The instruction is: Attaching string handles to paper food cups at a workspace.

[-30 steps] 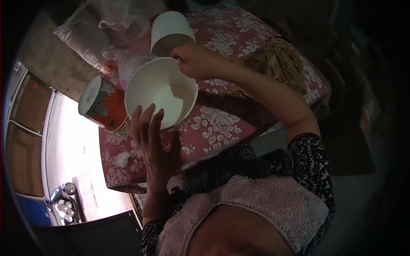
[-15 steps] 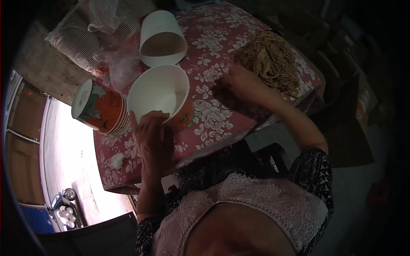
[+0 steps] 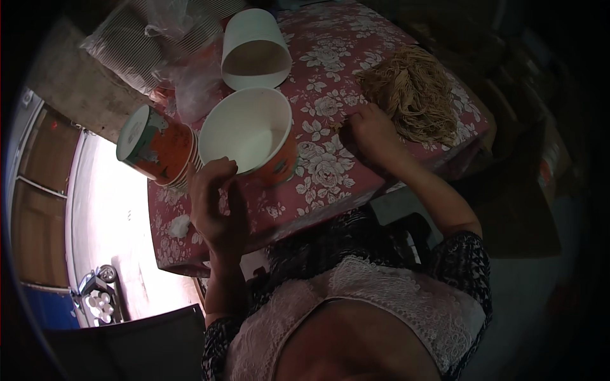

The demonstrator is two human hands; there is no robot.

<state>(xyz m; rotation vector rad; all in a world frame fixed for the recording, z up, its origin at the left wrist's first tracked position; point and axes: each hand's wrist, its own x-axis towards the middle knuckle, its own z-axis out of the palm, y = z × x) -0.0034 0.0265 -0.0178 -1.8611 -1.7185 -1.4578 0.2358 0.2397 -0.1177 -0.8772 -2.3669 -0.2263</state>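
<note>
Since half a second ago, my right hand has slid to the noodle pile, fingers curled at its near edge; whether they pinch strands I cannot tell. Nearer me, my left hand grips the paper bowl by its near rim on the tabletop. That one-sided grip could tip the bowl, I judge. Beyond lies an overturned white cup.
</note>
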